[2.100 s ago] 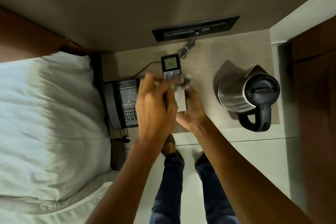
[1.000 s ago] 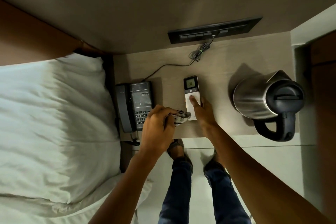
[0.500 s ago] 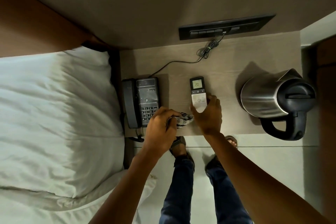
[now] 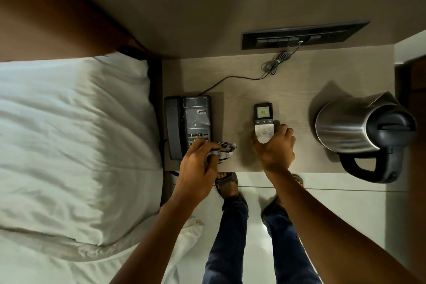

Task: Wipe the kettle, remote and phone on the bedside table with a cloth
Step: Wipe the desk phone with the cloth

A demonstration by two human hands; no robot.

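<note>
On table [image 4: 288,90], L hand [image 4: 198,168] w/ cloth [image 4: 222,150], R hand [image 4: 276,147] on remote [image 4: 263,122]

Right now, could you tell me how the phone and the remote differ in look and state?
The phone is dark, wide and corded; the remote is slim, pale below its dark top, with no cord. The remote's screen is lit, the phone's panel is not. The right hand grips the remote; the left hand holds the cloth by the phone. Both lie flat on the table.

One view only — a head-worn wide-angle camera looking almost straight down, close over the table [image 4: 288,90], which fills the upper middle. The bed [image 4: 69,145] lies left of the table, the floor [image 4: 345,214] below it — edges bend outward.
</note>
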